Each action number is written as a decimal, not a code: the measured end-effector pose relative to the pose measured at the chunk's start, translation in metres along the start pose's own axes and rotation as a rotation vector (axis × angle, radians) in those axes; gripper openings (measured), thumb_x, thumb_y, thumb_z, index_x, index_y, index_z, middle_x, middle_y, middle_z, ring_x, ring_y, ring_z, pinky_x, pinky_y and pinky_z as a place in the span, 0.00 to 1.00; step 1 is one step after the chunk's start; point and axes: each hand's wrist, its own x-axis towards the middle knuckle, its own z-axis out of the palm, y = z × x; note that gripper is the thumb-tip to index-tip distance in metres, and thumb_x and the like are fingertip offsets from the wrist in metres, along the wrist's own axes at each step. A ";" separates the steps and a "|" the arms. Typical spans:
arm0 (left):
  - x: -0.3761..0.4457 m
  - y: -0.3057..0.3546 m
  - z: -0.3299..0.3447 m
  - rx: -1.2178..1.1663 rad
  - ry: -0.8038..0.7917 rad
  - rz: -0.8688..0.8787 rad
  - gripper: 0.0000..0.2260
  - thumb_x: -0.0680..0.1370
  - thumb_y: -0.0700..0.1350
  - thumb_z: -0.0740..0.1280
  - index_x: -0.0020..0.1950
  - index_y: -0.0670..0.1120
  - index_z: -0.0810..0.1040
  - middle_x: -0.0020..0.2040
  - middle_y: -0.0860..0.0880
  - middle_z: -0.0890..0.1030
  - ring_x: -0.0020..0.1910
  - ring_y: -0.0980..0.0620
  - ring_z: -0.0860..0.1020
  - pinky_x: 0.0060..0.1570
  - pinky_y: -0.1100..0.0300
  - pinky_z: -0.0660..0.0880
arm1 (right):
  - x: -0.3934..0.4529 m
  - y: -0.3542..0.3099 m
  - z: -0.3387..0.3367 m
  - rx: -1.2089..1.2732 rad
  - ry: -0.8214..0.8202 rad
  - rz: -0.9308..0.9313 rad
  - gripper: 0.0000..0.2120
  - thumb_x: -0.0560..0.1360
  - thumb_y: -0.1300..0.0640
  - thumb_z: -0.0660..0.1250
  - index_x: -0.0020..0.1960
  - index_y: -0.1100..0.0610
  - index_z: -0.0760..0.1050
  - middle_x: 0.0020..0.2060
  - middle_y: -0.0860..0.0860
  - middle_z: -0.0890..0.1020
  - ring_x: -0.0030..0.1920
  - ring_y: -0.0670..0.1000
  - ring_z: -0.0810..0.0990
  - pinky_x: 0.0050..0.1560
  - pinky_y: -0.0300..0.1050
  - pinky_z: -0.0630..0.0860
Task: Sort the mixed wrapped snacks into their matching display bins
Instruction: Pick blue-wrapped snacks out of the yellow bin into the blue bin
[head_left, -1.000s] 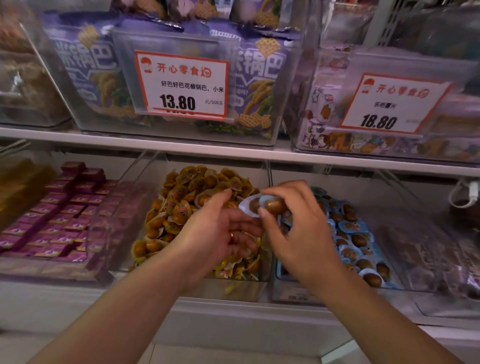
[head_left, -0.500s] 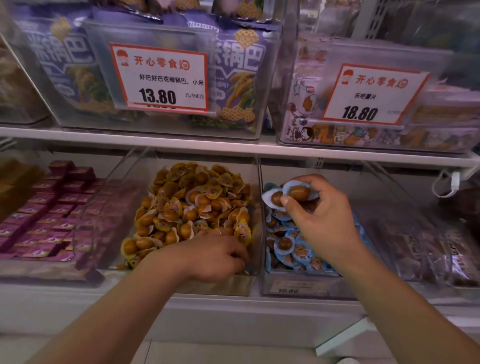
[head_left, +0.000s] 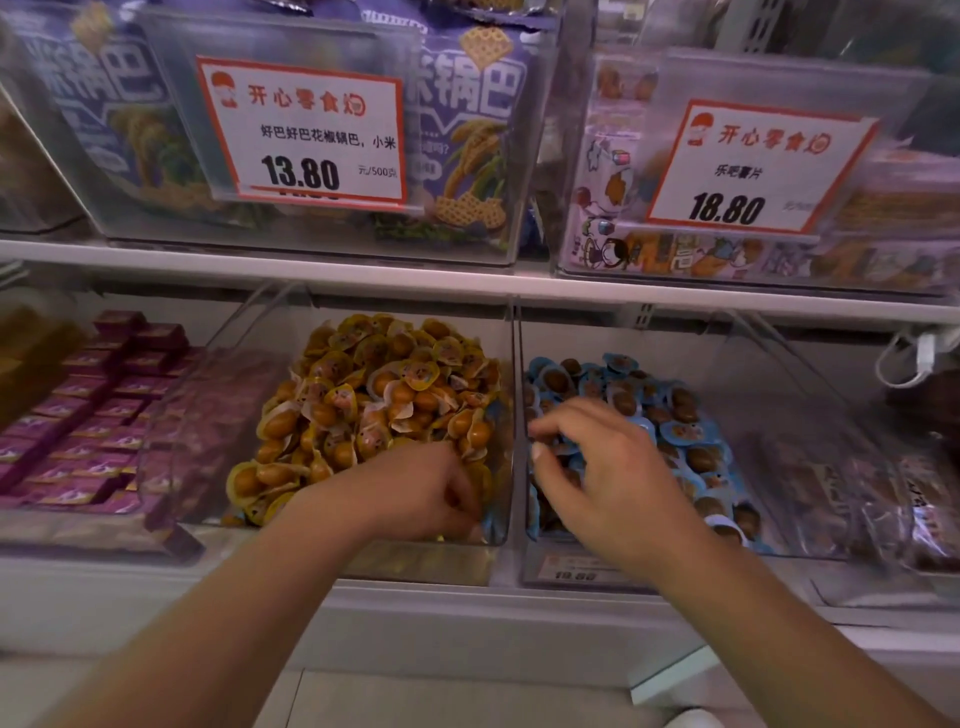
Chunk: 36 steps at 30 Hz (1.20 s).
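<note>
Centre frame: left hand (head_left: 415, 493) has dug deeper into the yellow-wrapped snack bin (head_left: 498, 530), fingers curled down; cannot tell what it holds. Right of centre: right hand (head_left: 608, 467), fingers loose, no longer carries the blue-wrapped snacks (head_left: 649, 410); they now lie in the blue bin (head_left: 571, 571). Probably one transfer done.

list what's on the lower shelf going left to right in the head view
purple boxes → yellow snacks bin with the left hand in it → blue snacks bin with the right hand over it → brown packets
</note>
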 end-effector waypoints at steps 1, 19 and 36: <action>0.002 0.001 0.001 -0.005 -0.050 0.038 0.12 0.75 0.53 0.70 0.58 0.57 0.82 0.46 0.53 0.83 0.47 0.51 0.79 0.50 0.54 0.77 | 0.000 -0.002 0.002 -0.002 0.012 -0.010 0.06 0.78 0.56 0.66 0.53 0.55 0.79 0.46 0.45 0.78 0.51 0.45 0.76 0.52 0.40 0.75; -0.011 -0.009 0.004 -0.415 0.136 0.050 0.11 0.77 0.56 0.70 0.47 0.48 0.82 0.38 0.50 0.79 0.38 0.53 0.76 0.42 0.52 0.75 | 0.022 -0.024 -0.008 0.135 0.379 -0.109 0.09 0.75 0.64 0.63 0.48 0.58 0.81 0.45 0.49 0.80 0.49 0.47 0.79 0.51 0.34 0.73; -0.159 -0.113 -0.019 -0.587 1.173 -0.304 0.13 0.76 0.61 0.65 0.37 0.55 0.78 0.27 0.56 0.76 0.26 0.60 0.73 0.28 0.56 0.72 | 0.101 -0.139 0.125 -0.080 -0.664 -0.173 0.12 0.79 0.50 0.65 0.60 0.50 0.81 0.58 0.50 0.81 0.59 0.51 0.77 0.62 0.52 0.74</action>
